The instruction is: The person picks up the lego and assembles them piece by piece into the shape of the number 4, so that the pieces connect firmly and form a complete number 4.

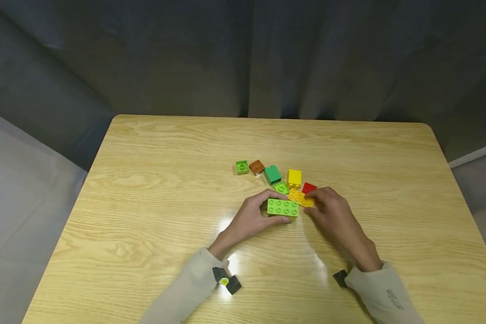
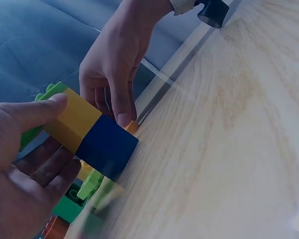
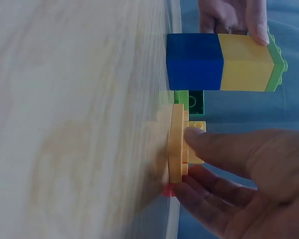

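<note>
My left hand (image 1: 249,218) grips a stack of toy building bricks between thumb and fingers. Its top is a light green plate (image 1: 282,207) with studs up; below it come a yellow brick (image 3: 246,62) and, lowest, a blue brick (image 2: 108,147). In the right wrist view the blue brick's base is right at the tabletop. To the right of the stack, my right hand (image 1: 335,217) pinches the right end of a flat yellow-orange plate (image 1: 296,195), which lies low at the table surface, thumb near its studs and fingers at its end.
Behind the hands lie a red brick (image 1: 309,186), an upright yellow brick (image 1: 294,177), a green brick (image 1: 273,174), a small light green plate (image 1: 281,188), a brown plate (image 1: 257,167) and another light green piece (image 1: 242,168). A dark curtain (image 1: 186,58) hangs behind the wooden table (image 1: 154,189).
</note>
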`<state>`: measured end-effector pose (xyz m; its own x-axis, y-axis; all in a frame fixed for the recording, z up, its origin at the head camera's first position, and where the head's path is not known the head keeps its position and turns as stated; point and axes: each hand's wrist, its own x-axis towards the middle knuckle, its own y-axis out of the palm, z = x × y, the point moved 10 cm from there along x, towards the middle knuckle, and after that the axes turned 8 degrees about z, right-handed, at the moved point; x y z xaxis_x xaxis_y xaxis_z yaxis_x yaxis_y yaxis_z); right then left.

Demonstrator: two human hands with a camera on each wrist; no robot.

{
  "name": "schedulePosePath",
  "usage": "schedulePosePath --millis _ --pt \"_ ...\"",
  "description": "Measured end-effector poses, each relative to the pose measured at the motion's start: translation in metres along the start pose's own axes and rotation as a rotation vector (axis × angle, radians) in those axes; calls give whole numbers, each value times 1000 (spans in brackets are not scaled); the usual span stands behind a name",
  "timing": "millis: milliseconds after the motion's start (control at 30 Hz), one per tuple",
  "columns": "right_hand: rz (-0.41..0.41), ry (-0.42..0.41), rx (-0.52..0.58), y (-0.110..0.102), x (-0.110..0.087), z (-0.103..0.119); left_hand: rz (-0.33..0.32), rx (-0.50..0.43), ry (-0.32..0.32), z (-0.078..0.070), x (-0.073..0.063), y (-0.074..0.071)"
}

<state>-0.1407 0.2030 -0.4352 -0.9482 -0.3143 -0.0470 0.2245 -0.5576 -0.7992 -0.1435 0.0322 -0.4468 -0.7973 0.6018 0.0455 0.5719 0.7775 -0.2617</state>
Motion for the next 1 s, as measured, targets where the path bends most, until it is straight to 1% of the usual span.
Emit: schedulePosePath --millis 100,200,400,600,833,1000 --pt "6 -12 -17 1 1 1 -6 0 -11 1 -1 0" --pt "22 -1 -40 3 1 1 -11 -12 -29 2 -2 0" --pt "68 48 -88 6 0 0 4 -82 -37 5 -2 3" --pt "89 45 -117 7 0 1 25 -165 -43 10 -3 5" --pt "98 32 -115 10 -1 2 46 -224 -34 11 -6 6" --pt "76 55 -72 5 -4 3 46 -238 -16 10 -7 6"
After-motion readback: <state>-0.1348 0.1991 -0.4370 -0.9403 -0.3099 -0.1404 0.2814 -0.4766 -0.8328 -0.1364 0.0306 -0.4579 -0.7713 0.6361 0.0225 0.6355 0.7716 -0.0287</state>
